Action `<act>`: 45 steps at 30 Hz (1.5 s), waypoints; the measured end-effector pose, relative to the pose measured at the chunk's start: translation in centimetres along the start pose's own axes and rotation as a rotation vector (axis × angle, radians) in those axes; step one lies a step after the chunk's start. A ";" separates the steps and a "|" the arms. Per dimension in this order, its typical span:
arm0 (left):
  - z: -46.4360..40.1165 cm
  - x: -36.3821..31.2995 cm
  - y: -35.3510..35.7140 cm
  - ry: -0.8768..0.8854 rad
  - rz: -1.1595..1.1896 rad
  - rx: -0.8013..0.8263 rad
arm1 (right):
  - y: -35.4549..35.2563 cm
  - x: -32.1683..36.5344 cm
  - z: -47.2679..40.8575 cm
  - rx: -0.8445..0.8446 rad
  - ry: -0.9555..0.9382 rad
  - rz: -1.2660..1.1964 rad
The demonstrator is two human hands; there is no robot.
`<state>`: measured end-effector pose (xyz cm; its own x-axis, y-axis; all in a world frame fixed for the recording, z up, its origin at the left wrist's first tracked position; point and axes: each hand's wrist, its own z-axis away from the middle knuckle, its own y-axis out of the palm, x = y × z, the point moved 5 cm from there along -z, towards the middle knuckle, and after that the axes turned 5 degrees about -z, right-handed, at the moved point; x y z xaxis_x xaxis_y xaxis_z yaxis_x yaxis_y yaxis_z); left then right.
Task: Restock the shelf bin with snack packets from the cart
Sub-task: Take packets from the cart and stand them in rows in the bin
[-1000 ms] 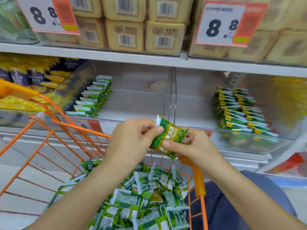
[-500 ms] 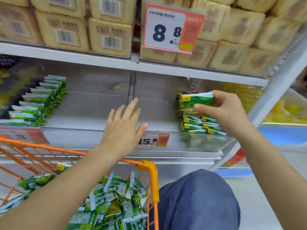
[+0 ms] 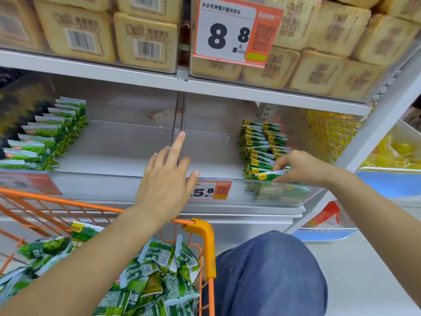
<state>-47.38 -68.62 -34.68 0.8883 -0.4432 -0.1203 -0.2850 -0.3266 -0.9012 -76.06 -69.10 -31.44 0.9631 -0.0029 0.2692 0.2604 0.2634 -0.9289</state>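
Clear-fronted shelf bin [image 3: 284,197] holding two rows of green packets [image 3: 262,142] standing on edge at its right end; a further row [image 3: 50,133] stands at the far left. Orange cart [image 3: 202,247] below, heaped with loose packets [image 3: 157,274]. Right hand [image 3: 303,167] pinches one packet [image 3: 268,175] at the front of the right rows, long axis lying left–right, yellow-labelled end pointing left. Left hand [image 3: 166,179] hovers above the bin front, palm down, fingers spread and straight, holding nothing.
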 end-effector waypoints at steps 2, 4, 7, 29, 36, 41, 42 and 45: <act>0.0 0.0 0.1 0.004 -0.006 -0.009 | -0.2 0.4 -0.5 0.071 0.001 0.108; 0.0 0.0 0.0 0.003 -0.007 -0.012 | 0.0 0.8 -1.3 0.145 0.008 0.200; 0.1 0.0 -0.2 0.001 -0.013 -0.025 | 0.8 1.0 -2.3 0.198 0.020 0.270; 0.1 0.1 0.0 0.012 -0.003 -0.078 | 2.1 0.7 -2.7 0.308 0.106 0.181; 0.1 0.1 -0.1 0.011 0.004 -0.061 | -0.9 1.6 -2.2 0.078 0.039 0.049; 0.1 0.1 0.0 0.008 0.015 -0.054 | 1.1 2.1 -2.8 0.057 -0.025 0.208; 0.1 0.1 -0.1 0.008 0.016 -0.055 | 1.2 2.2 -2.8 0.052 -0.034 0.211; 0.0 0.2 -0.1 0.007 0.015 -0.048 | 0.8 2.8 -2.5 0.001 -0.054 0.196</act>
<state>-47.19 -68.64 -34.66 0.8811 -0.4545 -0.1309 -0.3156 -0.3589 -0.8784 -72.98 -71.26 -32.06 0.9903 0.1001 0.0964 0.0682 0.2547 -0.9646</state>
